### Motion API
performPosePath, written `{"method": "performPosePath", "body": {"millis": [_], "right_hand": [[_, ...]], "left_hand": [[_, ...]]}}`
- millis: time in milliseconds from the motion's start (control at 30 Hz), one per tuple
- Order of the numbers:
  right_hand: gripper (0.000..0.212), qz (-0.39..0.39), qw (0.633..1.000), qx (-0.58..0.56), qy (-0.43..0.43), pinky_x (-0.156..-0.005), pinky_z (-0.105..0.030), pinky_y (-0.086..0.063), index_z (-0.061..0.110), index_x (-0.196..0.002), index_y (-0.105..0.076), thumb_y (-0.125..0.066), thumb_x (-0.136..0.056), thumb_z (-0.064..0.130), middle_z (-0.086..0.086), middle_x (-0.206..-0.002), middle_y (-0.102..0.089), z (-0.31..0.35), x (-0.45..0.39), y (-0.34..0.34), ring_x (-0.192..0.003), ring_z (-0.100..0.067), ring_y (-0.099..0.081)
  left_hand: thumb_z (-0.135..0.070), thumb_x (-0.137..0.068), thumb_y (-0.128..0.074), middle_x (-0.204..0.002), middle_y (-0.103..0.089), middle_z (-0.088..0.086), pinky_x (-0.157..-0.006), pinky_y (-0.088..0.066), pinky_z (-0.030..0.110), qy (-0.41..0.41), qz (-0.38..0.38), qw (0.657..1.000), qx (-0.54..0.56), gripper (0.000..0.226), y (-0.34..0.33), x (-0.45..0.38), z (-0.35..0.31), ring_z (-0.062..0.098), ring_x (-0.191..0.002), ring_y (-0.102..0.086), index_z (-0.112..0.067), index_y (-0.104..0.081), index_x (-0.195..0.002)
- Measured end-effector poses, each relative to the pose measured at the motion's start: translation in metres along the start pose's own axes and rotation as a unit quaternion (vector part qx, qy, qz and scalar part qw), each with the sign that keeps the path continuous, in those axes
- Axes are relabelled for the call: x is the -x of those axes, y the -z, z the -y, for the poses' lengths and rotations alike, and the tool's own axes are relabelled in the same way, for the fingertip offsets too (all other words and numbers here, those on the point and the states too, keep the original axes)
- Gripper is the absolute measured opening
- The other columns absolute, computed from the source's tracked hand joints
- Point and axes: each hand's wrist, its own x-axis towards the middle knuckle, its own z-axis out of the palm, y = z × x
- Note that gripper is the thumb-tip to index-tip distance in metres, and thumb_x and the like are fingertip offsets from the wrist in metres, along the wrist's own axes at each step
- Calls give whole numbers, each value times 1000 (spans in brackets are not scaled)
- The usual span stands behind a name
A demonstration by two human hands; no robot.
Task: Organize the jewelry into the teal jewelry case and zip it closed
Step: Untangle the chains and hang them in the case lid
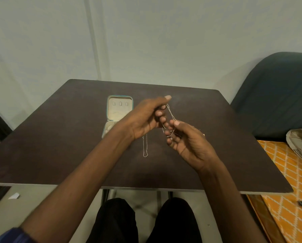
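The teal jewelry case (119,109) lies open on the dark table (59,137), its cream lining showing three small tabs in the lid; my left forearm covers part of its lower half. My left hand (146,118) pinches the top of a thin silver necklace (171,116) raised above the table. My right hand (187,139) pinches the same chain lower down, and its loops hang between my fingers. A second thin silver chain (145,148) lies on the table below my left hand, partly hidden by it.
A dark blue chair (276,95) stands at the table's right. An orange patterned cloth (287,181) with a bag and small items lies lower right. My knees show under the table's near edge. A pale wall is behind.
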Motion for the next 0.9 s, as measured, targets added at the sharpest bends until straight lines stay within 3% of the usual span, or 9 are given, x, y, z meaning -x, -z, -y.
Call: {"method": "performPosePath", "body": {"millis": [200, 433, 600, 800, 900], "right_hand": [[11, -1, 999, -29, 16, -62, -26, -52, 13, -82, -60, -52, -89, 14, -1, -77, -67, -9, 2, 2, -73, -11, -64], [14, 7, 1000, -6, 26, -62, -26, -53, 9, -77, -60, -52, -89, 11, -2, -68, -64, -27, 8, -3, -71, -14, -63], [16, -16, 999, -26, 27, -60, -26, -52, 8, -78, -59, -49, -90, 6, -3, -67, -64, -30, 8, -3, -69, -15, -62], [16, -14, 994, -86, 70, -68, -31, -56, 9, -80, -58, -46, -91, 9, -7, -78, -71, -22, 2, 3, -78, -20, -67], [16, -11, 991, -96, 90, -73, -33, -56, 9, -82, -59, -47, -91, 10, -5, -68, -67, -17, 2, 4, -72, -18, -65]], "left_hand": [[-34, -92, -54, -42, -34, -9, -42, -37, 16, 34, -7, 999, 8, 33, -6, 1, -4, 4, -35, -31, -17, -45, -65], [-35, -90, -57, -44, -47, -8, -46, -47, 18, 110, 8, 987, 119, 34, -5, 1, -12, 4, -37, -47, -17, -52, -61], [-35, -87, -60, -44, -46, -7, -46, -45, 18, 123, -5, 986, 109, 38, -2, 3, -9, 5, -37, -45, -18, -50, -55], [-35, -87, -60, -47, -44, -3, -42, -39, 16, 130, -15, 989, 65, 50, 5, 3, 3, 9, -44, -40, -20, -40, -43], [-31, -89, -59, -47, -45, -3, -39, -38, 14, 139, -11, 989, 50, 37, 3, 7, 12, 7, -41, -44, -15, -49, -56]]}}
